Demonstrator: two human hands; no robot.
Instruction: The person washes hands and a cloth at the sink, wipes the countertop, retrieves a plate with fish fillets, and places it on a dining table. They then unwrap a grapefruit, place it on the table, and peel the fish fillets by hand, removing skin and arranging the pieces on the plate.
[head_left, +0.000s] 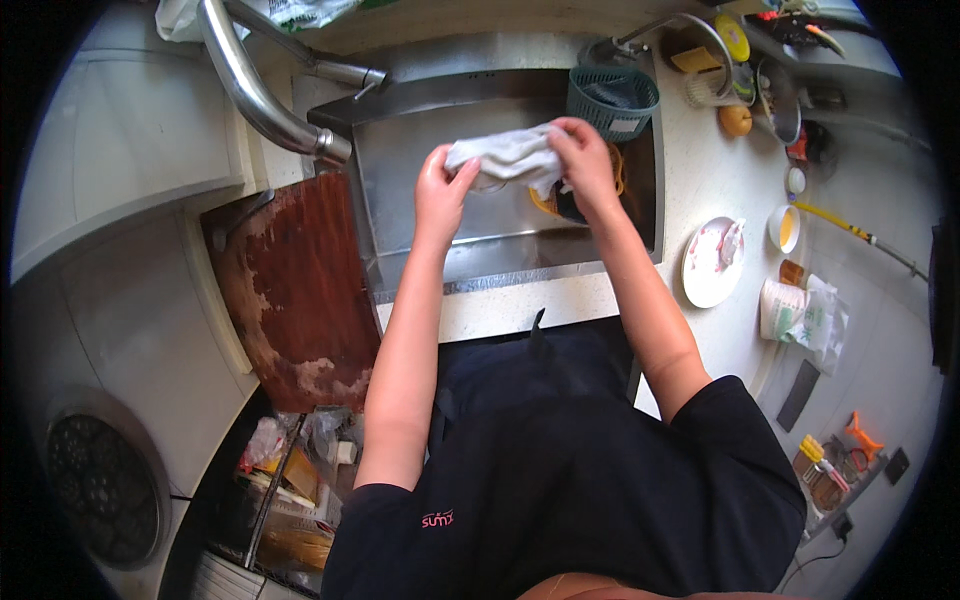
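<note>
A white cloth (506, 156) is stretched between my two hands, above the stainless steel sink (405, 165). My left hand (442, 189) pinches one end, with the thumb on the near side. At the other end my right hand (586, 161) grips the folds. Partly hidden under the cloth and my right hand, a yellow basket (543, 202) with something dark in it sits in the sink. Beyond my right hand, a dark green plastic basket (611, 101) stands at the sink's back right corner.
Steel faucets (259, 86) reach in from the upper left. On the right counter are a white plate (709, 277) with scraps, a small bowl (784, 229) of yellow liquid and a round fruit (735, 120). A worn red-brown board (315, 285) lies left of the sink.
</note>
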